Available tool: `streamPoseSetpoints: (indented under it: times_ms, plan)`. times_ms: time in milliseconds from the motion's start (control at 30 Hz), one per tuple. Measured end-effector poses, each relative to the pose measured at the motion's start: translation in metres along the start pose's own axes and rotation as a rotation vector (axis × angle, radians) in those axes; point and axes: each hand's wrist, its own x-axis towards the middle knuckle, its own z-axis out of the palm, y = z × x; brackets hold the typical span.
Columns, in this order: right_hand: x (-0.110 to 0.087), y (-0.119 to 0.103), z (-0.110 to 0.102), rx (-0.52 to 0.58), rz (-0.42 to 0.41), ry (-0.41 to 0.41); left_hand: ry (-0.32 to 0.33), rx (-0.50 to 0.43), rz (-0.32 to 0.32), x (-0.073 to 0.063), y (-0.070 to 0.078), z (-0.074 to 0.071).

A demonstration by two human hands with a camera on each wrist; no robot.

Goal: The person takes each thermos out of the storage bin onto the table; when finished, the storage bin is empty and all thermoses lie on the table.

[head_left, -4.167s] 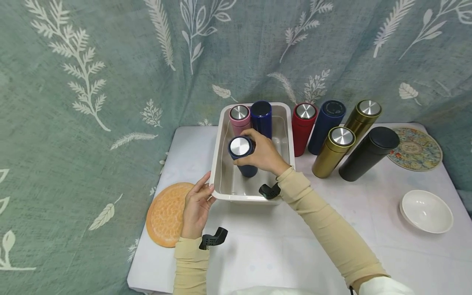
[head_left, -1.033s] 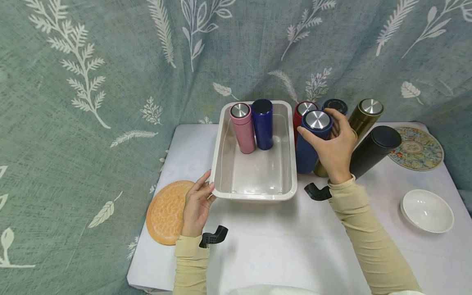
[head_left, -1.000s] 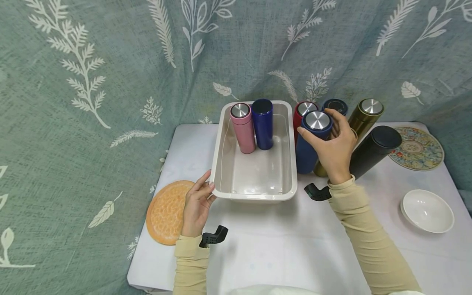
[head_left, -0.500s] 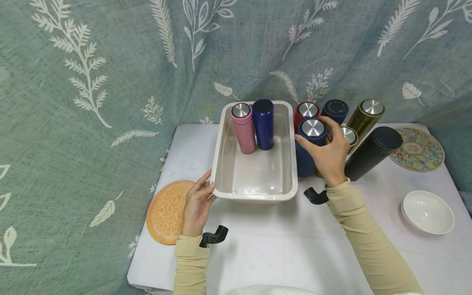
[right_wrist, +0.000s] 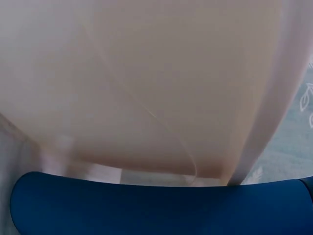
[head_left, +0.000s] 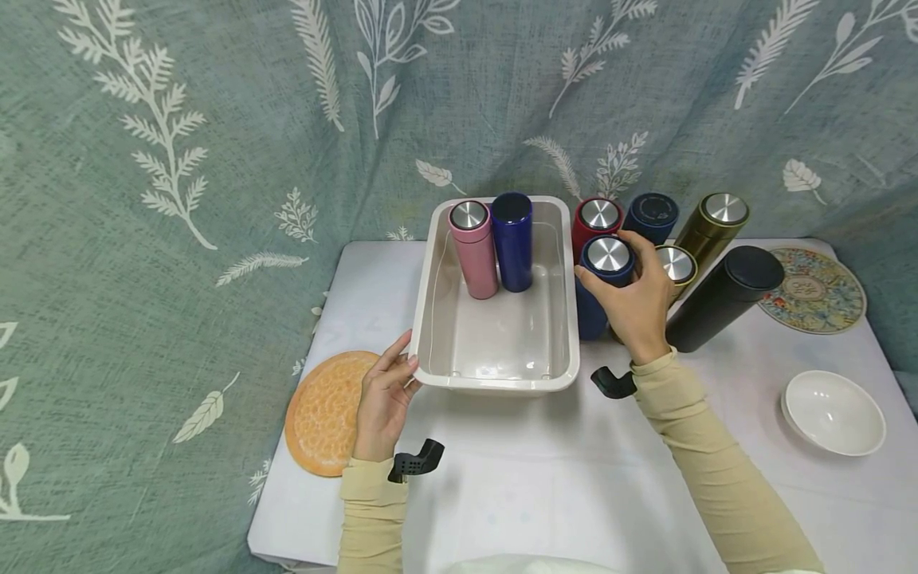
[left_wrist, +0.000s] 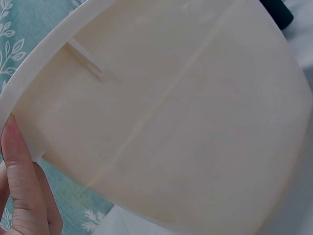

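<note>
At the right side of the white plastic basin (head_left: 495, 383), my right hand (head_left: 638, 307) holds a blue thermos bottle (head_left: 608, 257) with a silver lid, thumb on one side and fingers on the other. It is upright; its base is partly hidden. In the right wrist view the blue thermos's side (right_wrist: 156, 208) lies close to the basin's outer wall (right_wrist: 146, 88). My left hand (head_left: 387, 399) grips the basin's front left corner rim; its fingers (left_wrist: 24, 181) show there in the left wrist view. Inside the basin stand a pink thermos (head_left: 476, 259) and a glossy dark-blue thermos (head_left: 513, 247).
Around my right hand stand a red thermos (head_left: 599, 214), a navy one (head_left: 651, 214), two gold ones (head_left: 720, 219) (head_left: 677, 267) and a black one (head_left: 727, 295). A patterned round mat (head_left: 814, 291), a white bowl (head_left: 832, 414) and an orange round mat (head_left: 326, 418) lie on the table.
The blue thermos has gone from inside the basin to its right side, in my right hand. Over the last second it has lowered slightly toward me. My left hand has stayed on the rim.
</note>
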Motion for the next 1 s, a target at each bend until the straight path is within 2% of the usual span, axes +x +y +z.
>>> streamPoseSetpoints:
  times_ms: [433,1000]
  plan:
    - [0.0005,0.0049,0.0036,-0.238,-0.086,0.016,-0.001,0.004,0.002,0.0000,-0.0006,-0.0007]
    - [0.0000,0.0098,0.0058,-0.251,-0.127,-0.001,0.011,-0.001,-0.011,0.0004,0.0002,-0.0002]
